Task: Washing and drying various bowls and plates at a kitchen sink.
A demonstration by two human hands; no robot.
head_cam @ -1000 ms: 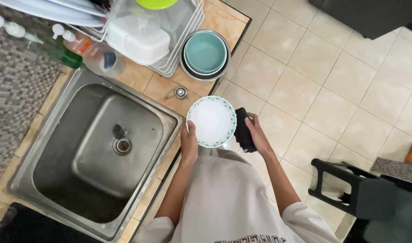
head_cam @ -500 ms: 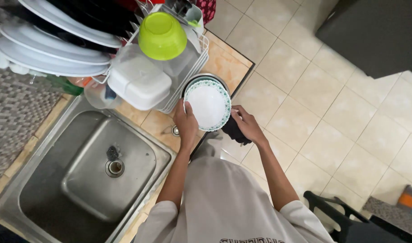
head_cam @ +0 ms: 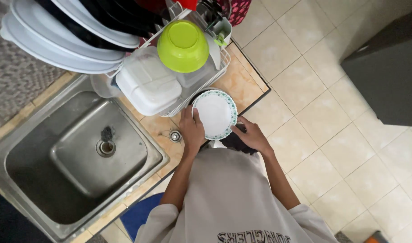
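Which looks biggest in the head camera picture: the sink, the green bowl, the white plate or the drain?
1. Sink
2. Green bowl and white plate: they look much alike, and the bowl may sit nearer the camera, so I won't rank them.
3. Drain

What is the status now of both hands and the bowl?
Left hand and right hand both grip white bowl. Dark cloth under right hand. Dish rack close beside bowl.
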